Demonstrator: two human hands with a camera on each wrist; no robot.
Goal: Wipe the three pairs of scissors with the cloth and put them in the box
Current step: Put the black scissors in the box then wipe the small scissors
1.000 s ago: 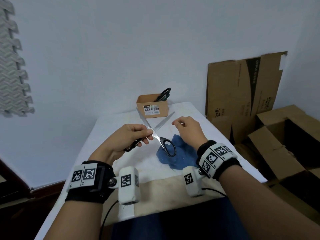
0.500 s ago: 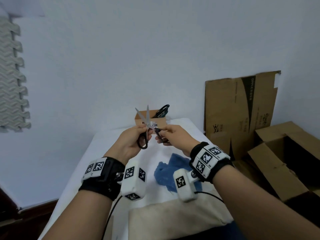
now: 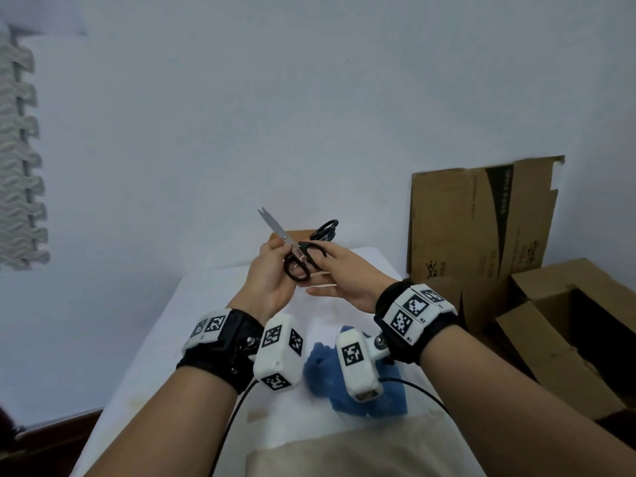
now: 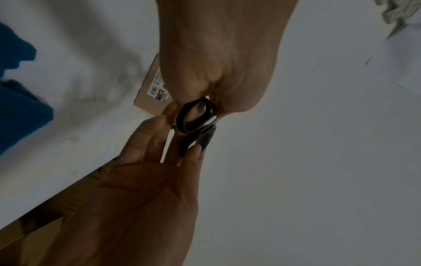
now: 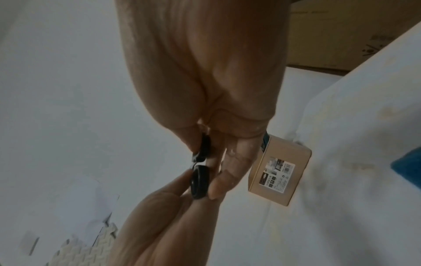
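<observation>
Scissors (image 3: 296, 251): blades closed, tips up-left, handles down-right
Hands: left hand (image 3: 272, 277) pinches pivot; right hand (image 3: 344, 273) grips handle loop
Box (image 5: 279, 170): 2 black-handled scissors (image 3: 325, 230) inside

Box (image 3: 292, 234) mouth partly scissor-filled (image 3: 325, 230).

White worktop (image 3: 206, 304) against pale wall; flattened cardboard (image 3: 481, 222) leaning at right, open cartons (image 3: 564, 325) below; grey foam mat (image 3: 17, 160) on left wall

I count one pair of scissors (image 3: 292, 251) held up, more black handles (image 3: 325, 230) in one box (image 5: 280, 171), one blue cloth (image 3: 321, 366).
</observation>
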